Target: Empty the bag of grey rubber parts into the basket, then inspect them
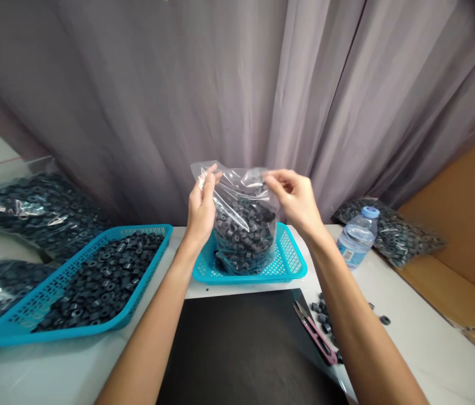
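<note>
A clear plastic bag [245, 230] holding many small dark ring-shaped parts stands upright in a blue perforated basket [294, 261]. My left hand [203, 205] grips the bag's upper left edge between thumb and fingers. At the upper right edge, my right hand [294, 197] pinches the plastic with its fingertips. The top of the bag is wrinkled between the two hands, and the dark parts fill its lower portion.
Left, a larger blue basket [5, 332] holds dark parts beside filled bags [43, 208]. A black mat [237, 343] lies in front, with pink-handled snips [317, 334] and loose parts [324, 318]. A water bottle [358, 236] and another filled bag [406, 233] are right.
</note>
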Tool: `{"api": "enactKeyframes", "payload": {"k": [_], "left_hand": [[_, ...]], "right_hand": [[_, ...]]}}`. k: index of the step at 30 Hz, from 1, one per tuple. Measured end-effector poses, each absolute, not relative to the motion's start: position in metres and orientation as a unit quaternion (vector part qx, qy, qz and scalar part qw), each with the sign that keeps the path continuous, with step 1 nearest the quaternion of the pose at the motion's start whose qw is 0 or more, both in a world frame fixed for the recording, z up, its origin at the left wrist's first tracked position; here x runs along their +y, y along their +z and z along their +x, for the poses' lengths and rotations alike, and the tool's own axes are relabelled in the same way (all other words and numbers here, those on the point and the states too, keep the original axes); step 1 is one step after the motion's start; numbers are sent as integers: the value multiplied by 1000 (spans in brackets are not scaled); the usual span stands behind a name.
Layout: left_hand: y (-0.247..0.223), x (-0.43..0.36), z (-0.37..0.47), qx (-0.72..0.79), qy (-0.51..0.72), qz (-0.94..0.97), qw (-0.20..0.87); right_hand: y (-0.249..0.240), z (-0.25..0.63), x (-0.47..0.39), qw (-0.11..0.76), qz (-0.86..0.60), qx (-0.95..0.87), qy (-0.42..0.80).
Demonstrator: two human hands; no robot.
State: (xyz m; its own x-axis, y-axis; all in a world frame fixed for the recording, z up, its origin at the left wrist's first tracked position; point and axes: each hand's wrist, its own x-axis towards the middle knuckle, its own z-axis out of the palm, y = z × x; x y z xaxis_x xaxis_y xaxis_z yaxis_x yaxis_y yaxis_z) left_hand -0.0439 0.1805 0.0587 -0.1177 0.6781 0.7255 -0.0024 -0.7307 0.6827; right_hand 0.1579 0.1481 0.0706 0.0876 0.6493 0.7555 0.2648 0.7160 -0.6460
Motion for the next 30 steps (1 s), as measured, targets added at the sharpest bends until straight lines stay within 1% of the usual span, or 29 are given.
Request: {"api": "enactKeyframes", "payload": {"k": [2,6,7,9,10,11,14,15,17,18,19,22,26,30], "left_hand": [[61,179,-43,269,700,609,257],[64,175,-40,254,696,617,266],[64,174,-39,251,694,621,265],[65,173,-38,250,693,623,264],[64,173,-38,252,692,623,264],[64,173,-38,253,691,623,264],[63,174,-38,253,688,627,263],[62,174,-38,257,688,626,261],[61,174,-38,265,688,624,260],[61,174,-38,267,687,624,260],[60,174,-38,268,686,624,261],[61,174,-39,263,684,629,261],[63,174,-43,261,686,634,242],[65,174,-45,262,690,635,229]], "right_hand": [[69,160,150,621,-361,-672,177],[67,167,151,659,-364,-648,116],[67,168,151,645,-355,-664,135],[66,169,150,581,-337,-710,210],[65,168,150,563,-332,-719,235],[64,167,151,568,-332,-714,239],[61,162,153,633,-324,-677,190],[60,159,154,625,-321,-685,193],[58,154,155,570,-318,-724,224],[58,152,155,556,-321,-731,231],[58,149,154,565,-326,-724,225],[60,148,153,628,-326,-683,184],[65,159,152,631,-316,-680,198],[70,167,146,656,-338,-653,170]]}}
